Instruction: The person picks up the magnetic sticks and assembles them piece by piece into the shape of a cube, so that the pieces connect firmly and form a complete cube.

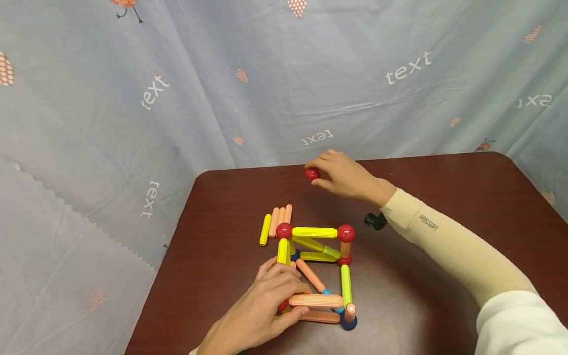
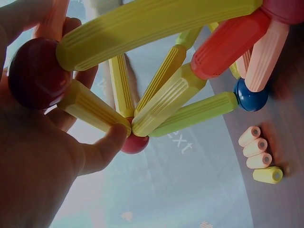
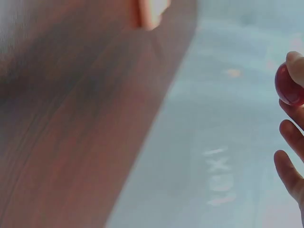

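Over the far part of the table, my right hand [image 1: 346, 177] pinches a red ball [image 1: 312, 173] between thumb and fingertips. The right wrist view shows the ball [image 3: 288, 85] at its right edge, other fingers spread below. My left hand [image 1: 266, 303] grips the near-left corner of a box-shaped frame of building rods and balls, beside a pink rod [image 1: 316, 301]. In the left wrist view its thumb touches a yellow rod [image 2: 97, 111] by a dark red ball [image 2: 40, 73]. Red balls [image 1: 346, 233] top the far corners; a blue ball [image 1: 348, 321] is low at near right, an upright pink rod [image 1: 350, 311] on it.
Loose pink rods [image 1: 281, 221] and one yellow rod [image 1: 265, 230] lie in a row behind the frame's far-left corner. A small black object [image 1: 375, 221] is near the right wrist. A printed curtain [image 1: 275, 98] hangs behind the brown table [image 1: 213, 246].
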